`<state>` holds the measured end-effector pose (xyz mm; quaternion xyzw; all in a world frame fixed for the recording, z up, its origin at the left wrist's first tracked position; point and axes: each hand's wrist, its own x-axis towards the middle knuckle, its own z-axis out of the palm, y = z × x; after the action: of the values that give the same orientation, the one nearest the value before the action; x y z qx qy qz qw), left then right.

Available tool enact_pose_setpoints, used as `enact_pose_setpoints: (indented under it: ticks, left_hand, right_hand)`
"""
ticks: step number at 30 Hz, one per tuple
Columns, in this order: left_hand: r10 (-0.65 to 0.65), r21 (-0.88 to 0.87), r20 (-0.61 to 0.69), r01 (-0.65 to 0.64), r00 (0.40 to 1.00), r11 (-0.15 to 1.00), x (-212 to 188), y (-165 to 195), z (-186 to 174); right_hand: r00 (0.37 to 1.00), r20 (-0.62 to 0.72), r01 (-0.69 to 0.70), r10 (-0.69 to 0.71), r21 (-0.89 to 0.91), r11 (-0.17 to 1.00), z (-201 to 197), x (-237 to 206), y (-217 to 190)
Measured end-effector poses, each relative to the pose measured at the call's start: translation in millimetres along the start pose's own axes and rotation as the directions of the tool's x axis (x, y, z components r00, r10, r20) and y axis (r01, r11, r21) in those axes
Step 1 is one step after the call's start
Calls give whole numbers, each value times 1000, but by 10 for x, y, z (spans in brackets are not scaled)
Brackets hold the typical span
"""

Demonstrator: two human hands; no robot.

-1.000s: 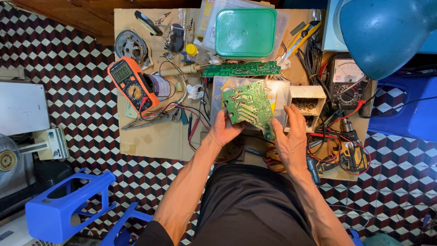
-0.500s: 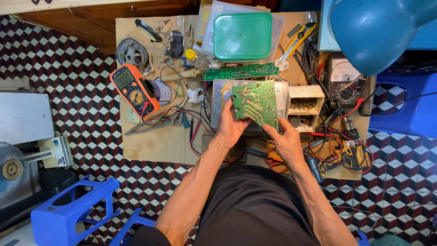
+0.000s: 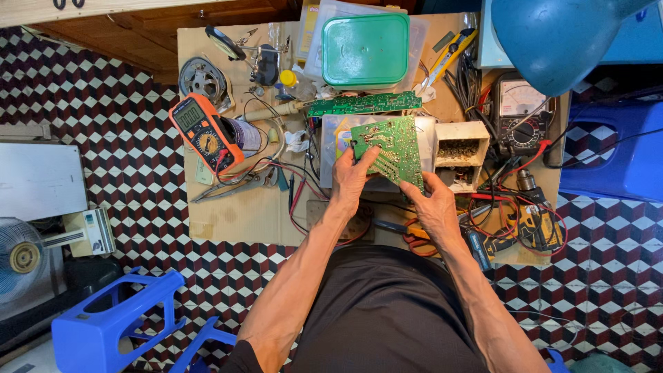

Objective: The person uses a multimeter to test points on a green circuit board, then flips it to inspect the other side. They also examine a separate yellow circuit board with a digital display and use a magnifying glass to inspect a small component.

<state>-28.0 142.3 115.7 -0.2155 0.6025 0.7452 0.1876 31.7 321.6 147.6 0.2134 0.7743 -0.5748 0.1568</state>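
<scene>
A green circuit board is held tilted above the workbench by both hands. My left hand grips its lower left edge, thumb on the board's face. My right hand holds the lower right corner from below. Under the board lies a grey-white device casing, and a cream plastic housing sits just right of it. A second long narrow green circuit board lies flat behind them.
An orange multimeter with red and black leads lies at the left of the cardboard-covered bench. A green lidded box, an analogue meter, a yellow cutter, pliers and a blue lamp shade surround the work. A blue stool stands lower left.
Both hands have turned and lifted the green board slightly, my left hand shifting up its left edge. The camera view has also drifted a little.
</scene>
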Motion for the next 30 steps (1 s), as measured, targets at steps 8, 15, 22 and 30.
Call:
enact_pose_setpoints:
  ticks: [8,15,22,30]
  left_hand:
    - [64,-41,4,-64,998,997,-8,-81,-41]
    - [158,-13,2,-158,987,987,13,-131,-24]
    - [232,79,22,-233,972,969,-34,-89,-22]
    - [231,204,39,-234,972,950,-22,-85,-30]
  right_hand:
    - [1000,6,12,-12,2,1000,4,-6,7]
    - [1000,-6,22,-23,-36,999,-1,8,33]
    - [1000,30,8,-10,56,998,6,9,93]
    - [990,64,-132,128,78,988,-9,19,90]
